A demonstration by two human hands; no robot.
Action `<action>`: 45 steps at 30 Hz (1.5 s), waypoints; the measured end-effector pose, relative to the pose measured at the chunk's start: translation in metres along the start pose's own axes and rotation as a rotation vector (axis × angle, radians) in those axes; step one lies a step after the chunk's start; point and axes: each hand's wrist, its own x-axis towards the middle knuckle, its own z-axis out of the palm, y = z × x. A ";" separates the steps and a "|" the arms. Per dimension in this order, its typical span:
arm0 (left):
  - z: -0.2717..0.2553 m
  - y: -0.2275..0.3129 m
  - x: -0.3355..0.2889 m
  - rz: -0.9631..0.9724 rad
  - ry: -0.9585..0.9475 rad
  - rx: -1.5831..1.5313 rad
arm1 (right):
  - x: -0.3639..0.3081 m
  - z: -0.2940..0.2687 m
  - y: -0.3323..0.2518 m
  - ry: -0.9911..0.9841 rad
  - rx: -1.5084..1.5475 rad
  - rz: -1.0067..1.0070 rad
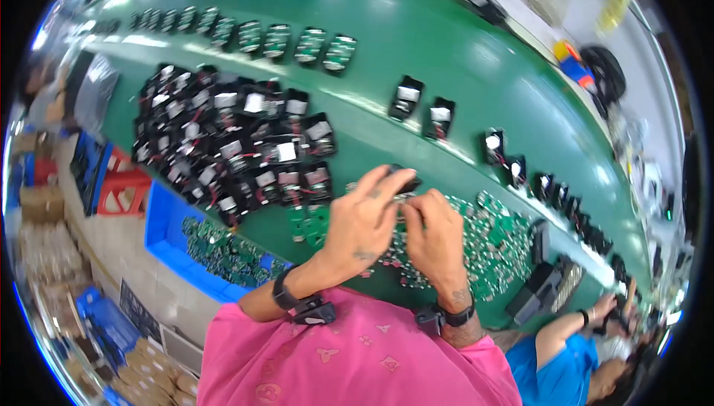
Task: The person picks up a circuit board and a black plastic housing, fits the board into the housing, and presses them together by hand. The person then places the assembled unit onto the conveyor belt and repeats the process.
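Both my hands meet over the green table, close in front of me. My left hand (364,216) is closed round a small black housing (405,178), which is mostly hidden behind the fingers. Beside it, my right hand (435,235) has thumb and fingers pinched together at the housing's near edge; whatever they grip is too small to name. Beneath and around the hands lies a wide spread of small green circuit boards (494,246). A dense group of black housings with silvery parts and red wires (230,138) stands to the left.
A row of black housings with green boards (277,40) runs along the far left. More black housings (440,117) line the table toward the right. A blue bin (160,220) of green boards stands at the near left. A co-worker in a blue shirt (558,365) sits at right.
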 end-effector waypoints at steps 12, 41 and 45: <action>-0.018 -0.006 -0.027 0.048 -0.122 -0.309 | -0.036 -0.007 0.003 0.078 0.649 0.412; 0.025 0.038 -0.048 0.069 -0.260 -0.439 | -0.082 -0.050 0.008 0.217 0.262 0.245; 0.031 0.040 -0.051 -0.141 -0.366 -0.643 | -0.089 -0.053 0.007 0.189 0.259 0.288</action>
